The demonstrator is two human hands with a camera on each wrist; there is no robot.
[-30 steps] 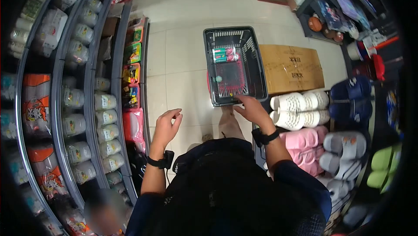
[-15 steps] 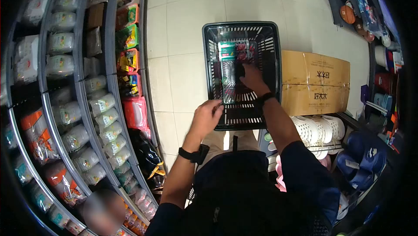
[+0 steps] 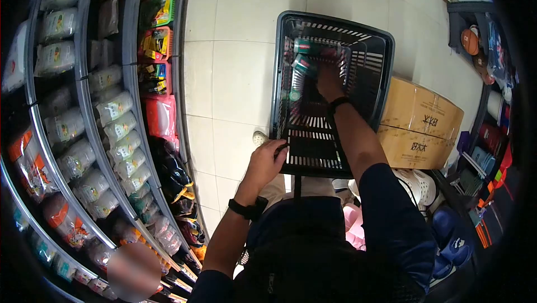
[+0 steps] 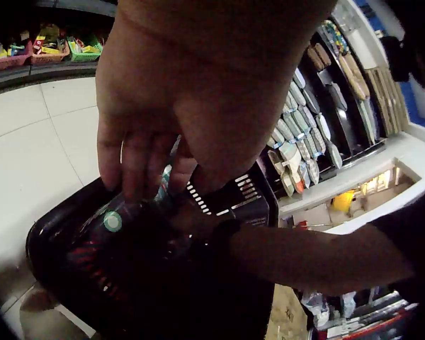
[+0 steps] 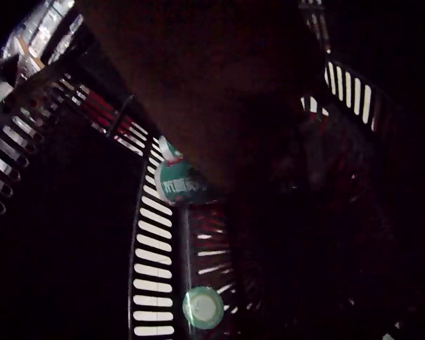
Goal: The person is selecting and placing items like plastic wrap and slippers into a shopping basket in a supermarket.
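Observation:
A black shopping basket [image 3: 386, 57] sits on the floor before me. My left hand [image 3: 264, 164] holds its near left rim, fingers over the edge. My right hand [image 3: 329, 82] reaches deep inside, at a green-and-white pack [image 3: 304, 66] that lies aslant; in the right wrist view the same pack [image 5: 176, 183] is partly covered by the hand, and the fingertips are lost in shadow. A second green-and-white pack [image 3: 302, 45] lies just beyond it. Closer to me in the basket is a round green-and-white item [image 5: 203, 308].
Shelves of bagged goods [image 3: 114, 107] and small coloured baskets [image 3: 158, 43] line the left. On the right stand brown cartons [image 3: 422, 118], with white clogs [image 3: 422, 185], pink slippers [image 3: 353, 224] and navy slippers [image 3: 450, 238] nearer. A basketball [image 3: 470, 41] sits on the far right shelf.
From outside the basket, my right hand has gone down into it, and the nearer pack has turned aslant. My left hand has come over to the rim. The basket appears closer.

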